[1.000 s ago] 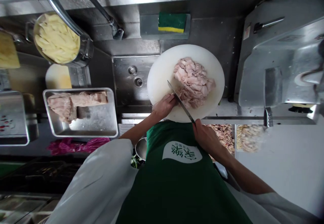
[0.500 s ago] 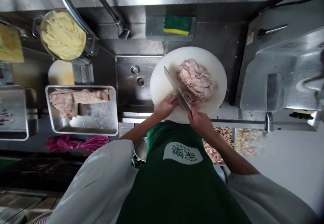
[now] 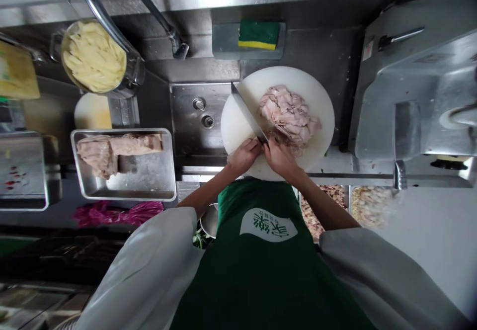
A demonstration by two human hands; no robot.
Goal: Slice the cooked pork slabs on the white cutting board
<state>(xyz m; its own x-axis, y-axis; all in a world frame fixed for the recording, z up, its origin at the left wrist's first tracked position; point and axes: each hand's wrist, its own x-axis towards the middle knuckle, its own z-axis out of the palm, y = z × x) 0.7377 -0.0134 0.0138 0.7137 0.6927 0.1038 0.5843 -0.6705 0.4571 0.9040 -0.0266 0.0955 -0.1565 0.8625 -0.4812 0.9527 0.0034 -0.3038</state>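
Note:
A round white cutting board [image 3: 238,121] lies in front of me with a pile of pale sliced meat [image 3: 288,114] on its right half. My right hand [image 3: 280,156] grips the handle of a knife [image 3: 246,114] whose blade points away and to the left across the board. My left hand [image 3: 244,156] rests at the board's near edge, fingers curled, touching the meat beside the blade's heel. Both hands sit close together.
A steel tray [image 3: 149,181] with a slab of meat stands at left. A pot of pale strips [image 3: 95,56] and a tap [image 3: 175,46] are beyond. A sponge [image 3: 259,34] lies at the back. A slicer machine [image 3: 417,91] fills the right. Containers of chopped meat [image 3: 367,203] sit below.
My right hand has pushed the knife forward and left, so the blade now reaches the board's far left edge. The right hand has come up beside the left hand.

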